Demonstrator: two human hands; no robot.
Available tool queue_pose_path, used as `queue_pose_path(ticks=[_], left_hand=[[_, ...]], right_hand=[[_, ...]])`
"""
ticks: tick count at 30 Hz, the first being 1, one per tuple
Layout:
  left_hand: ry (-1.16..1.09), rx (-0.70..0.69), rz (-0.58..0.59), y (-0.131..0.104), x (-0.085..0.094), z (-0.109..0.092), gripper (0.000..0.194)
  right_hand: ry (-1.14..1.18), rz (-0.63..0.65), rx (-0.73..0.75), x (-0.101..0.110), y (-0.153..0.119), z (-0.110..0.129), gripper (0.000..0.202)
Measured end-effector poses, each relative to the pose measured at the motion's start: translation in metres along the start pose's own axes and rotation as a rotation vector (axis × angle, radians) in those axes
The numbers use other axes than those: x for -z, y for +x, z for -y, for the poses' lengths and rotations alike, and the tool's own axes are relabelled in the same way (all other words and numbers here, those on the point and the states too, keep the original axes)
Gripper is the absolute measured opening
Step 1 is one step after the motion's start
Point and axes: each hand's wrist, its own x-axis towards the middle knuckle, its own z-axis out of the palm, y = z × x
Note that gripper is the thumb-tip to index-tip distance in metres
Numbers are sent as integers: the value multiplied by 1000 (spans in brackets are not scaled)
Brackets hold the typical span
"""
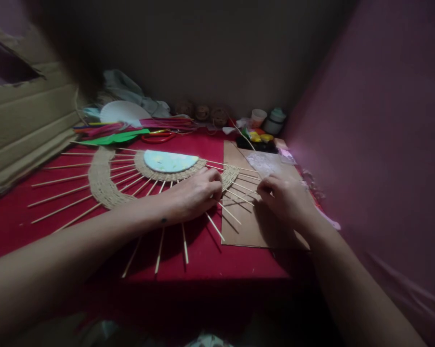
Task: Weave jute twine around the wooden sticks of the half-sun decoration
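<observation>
A half-round woven piece [105, 185] with thin sticks fanning out lies on the red cloth. At its centre is a pale blue half-disc [170, 162] edged with a woven band. My left hand [203, 189] is closed on the right part of the outer woven band, with fingers curled over the weave and sticks. My right hand [284, 196] is closed in a pinch near the right-hand stick tips. A thin, faint strand of twine [239, 198] runs between the two hands, and its end at the right fingers is hidden.
A cardboard sheet [235, 233] lies under the right side, bearing a clear plastic piece [264, 163]. Behind are red-handled scissors [158, 138], a green strip [114, 138], balls of twine [219, 115], a white cup [258, 117] and a lidded jar [275, 120]. Walls stand close on the right and back.
</observation>
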Motion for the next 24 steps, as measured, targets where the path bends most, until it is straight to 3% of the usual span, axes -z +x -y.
queue_pose_path(ticks=[5, 9, 17, 24], left_hand=[[-97, 30, -11, -4, -2, -2, 6], [-146, 65, -15, -8, -6, -2, 8], [-187, 107, 2, -8, 2, -3, 7], [-156, 116, -11, -9, 6, -4, 4]], right_hand=[[-110, -29, 2, -3, 25, 6, 19], [-16, 34, -78, -13, 37, 3, 16], [299, 44, -324, -20, 28, -9, 10], [362, 81, -375, -18, 26, -16, 11]])
